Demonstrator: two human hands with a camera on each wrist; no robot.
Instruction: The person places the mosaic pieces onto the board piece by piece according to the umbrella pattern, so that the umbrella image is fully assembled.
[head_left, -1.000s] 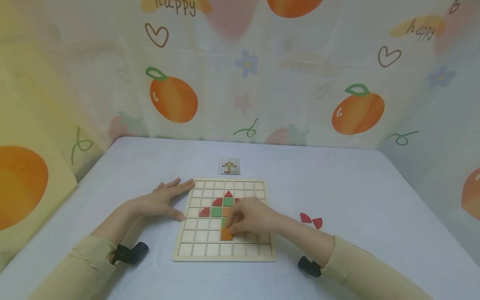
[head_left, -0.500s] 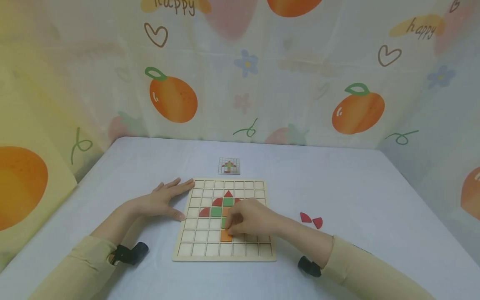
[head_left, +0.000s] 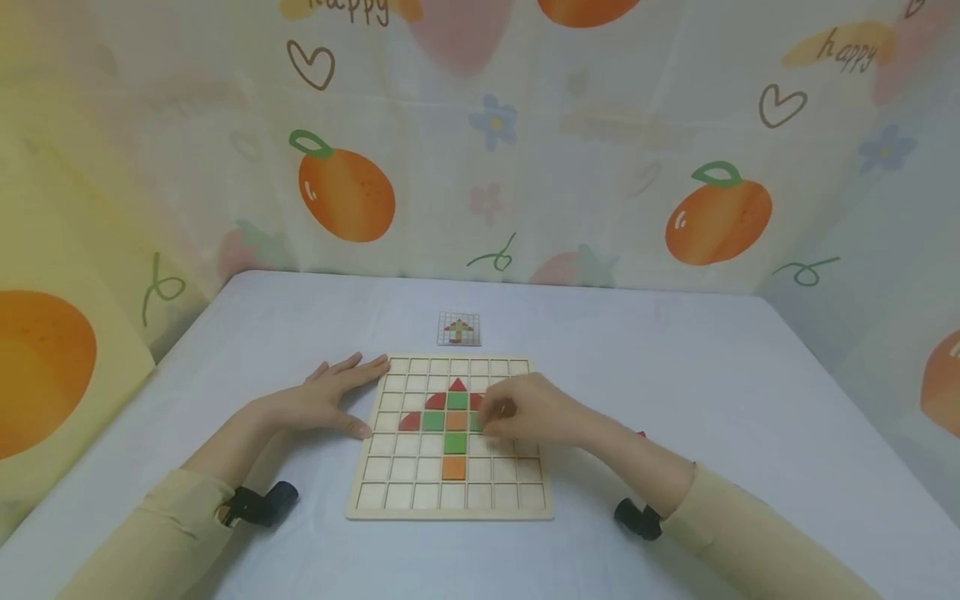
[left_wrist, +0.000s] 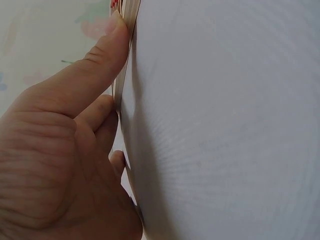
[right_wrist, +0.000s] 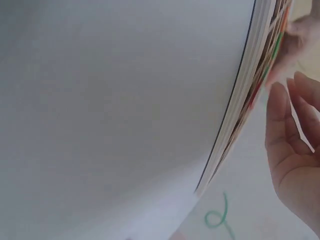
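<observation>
A wooden grid board lies flat on the table with coloured tiles in its cells. In the head view my left hand rests at its left edge, fingers spread; in the left wrist view the thumb touches the board's side. Over the board's right half is my right hand, fingers loosely bent and no tile visible in them. Below the central orange square sit a green square and a lower orange square. A red triangle tops the column. Tiles to the right are partly hidden by the right hand.
A small card printed with a coloured grid pattern lies behind the board. Past the right forearm shows the tip of a red piece, mostly hidden. A patterned cloth hangs behind the white table.
My right hand has left the lower orange square and moved up and to the right, uncovering the middle column. Its forearm now covers most of the loose red pieces. The left hand stays put.
</observation>
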